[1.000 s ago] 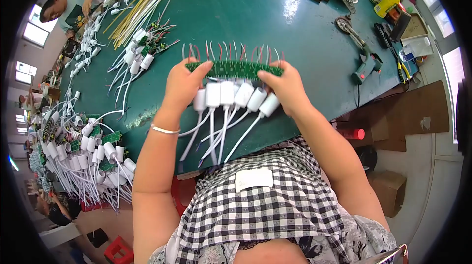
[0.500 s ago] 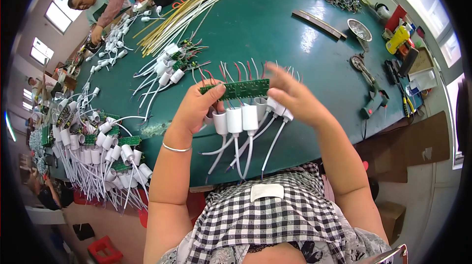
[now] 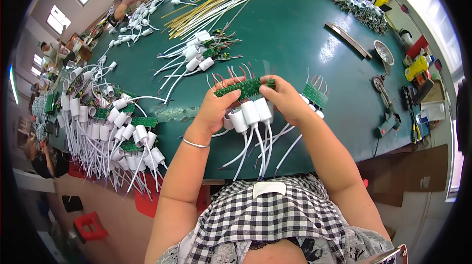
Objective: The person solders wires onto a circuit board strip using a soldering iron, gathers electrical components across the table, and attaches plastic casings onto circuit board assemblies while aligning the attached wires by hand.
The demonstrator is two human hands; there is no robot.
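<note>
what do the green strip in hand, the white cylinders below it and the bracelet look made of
Green strip: likely coated circuit-board laminate, flat with pale marks. White cylinders: probably matte plastic, smooth, evenly white. Bracelet: perhaps polished metal, given its silvery shine.

The left hand (image 3: pixel 212 109) grips the left end of the green circuit board (image 3: pixel 249 87), its thumb (image 3: pixel 231 97) on top; the right hand (image 3: pixel 286 98) pinches at the right end.

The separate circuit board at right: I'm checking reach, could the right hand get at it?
Probably yes: the separate circuit board lies close beside the right hand, its face uncovered, though that hand looks busy at the end of the green strip.
</note>
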